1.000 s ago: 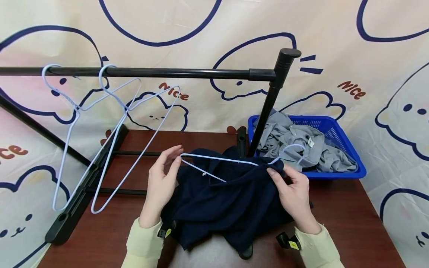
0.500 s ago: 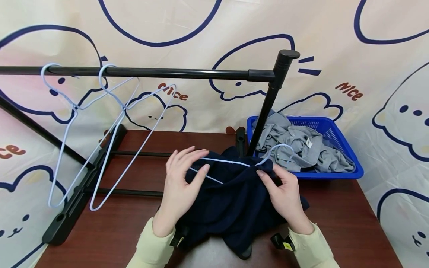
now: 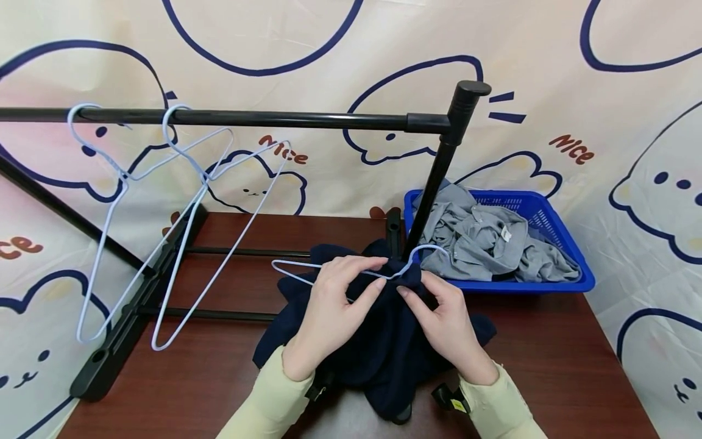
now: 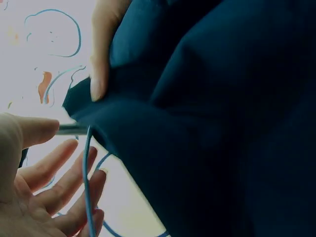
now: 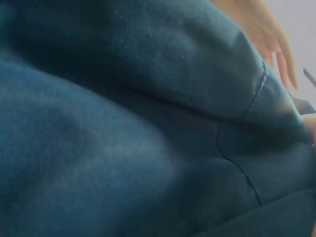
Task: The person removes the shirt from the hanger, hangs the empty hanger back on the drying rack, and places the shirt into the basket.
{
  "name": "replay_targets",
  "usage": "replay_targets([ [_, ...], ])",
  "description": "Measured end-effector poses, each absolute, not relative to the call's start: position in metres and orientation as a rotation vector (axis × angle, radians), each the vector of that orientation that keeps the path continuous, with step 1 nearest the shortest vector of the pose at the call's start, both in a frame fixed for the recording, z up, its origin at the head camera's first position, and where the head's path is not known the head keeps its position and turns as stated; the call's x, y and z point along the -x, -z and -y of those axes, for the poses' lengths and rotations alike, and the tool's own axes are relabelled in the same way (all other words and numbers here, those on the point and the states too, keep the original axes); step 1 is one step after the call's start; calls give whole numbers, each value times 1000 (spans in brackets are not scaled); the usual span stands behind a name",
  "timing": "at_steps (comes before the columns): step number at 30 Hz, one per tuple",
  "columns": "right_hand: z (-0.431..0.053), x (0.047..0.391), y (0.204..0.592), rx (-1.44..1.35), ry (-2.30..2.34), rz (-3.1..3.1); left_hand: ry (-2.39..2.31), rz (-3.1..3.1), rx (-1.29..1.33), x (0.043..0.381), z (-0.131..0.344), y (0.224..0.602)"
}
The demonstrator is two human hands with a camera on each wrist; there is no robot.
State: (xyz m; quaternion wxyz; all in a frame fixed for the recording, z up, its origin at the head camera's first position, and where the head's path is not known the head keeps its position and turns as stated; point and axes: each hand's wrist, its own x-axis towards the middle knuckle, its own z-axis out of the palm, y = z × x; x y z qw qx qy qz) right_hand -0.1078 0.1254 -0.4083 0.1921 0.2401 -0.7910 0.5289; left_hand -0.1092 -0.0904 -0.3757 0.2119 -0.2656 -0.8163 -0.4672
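Note:
A navy garment lies bunched on the table, its kind unclear from the folds. A light-blue clothes hanger sits partly in its opening; the hook points up and right, one arm sticks out at left, the other is hidden in cloth. My right hand pinches the garment's edge beside the hook. At the hanger's neck is my left hand, thumb and fingers apart around the wire. In the left wrist view, the left hand's fingers are spread near the wire. Navy cloth fills most of the right wrist view.
Two light-blue hangers hang on the black rail at left. A blue basket with grey clothes stands at back right, behind the rack's upright. The rack's black foot rests on the brown table.
My left hand has moved right, from the hanger's left end to its neck. The hanger's hook and my right hand, still pinching the garment, have shifted left.

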Motion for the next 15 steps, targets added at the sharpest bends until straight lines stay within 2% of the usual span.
replay_targets([
  [15, -120, 107, 409, -719, -1521, 2215, 1314, 2208, 805, 111, 79, 375],
])
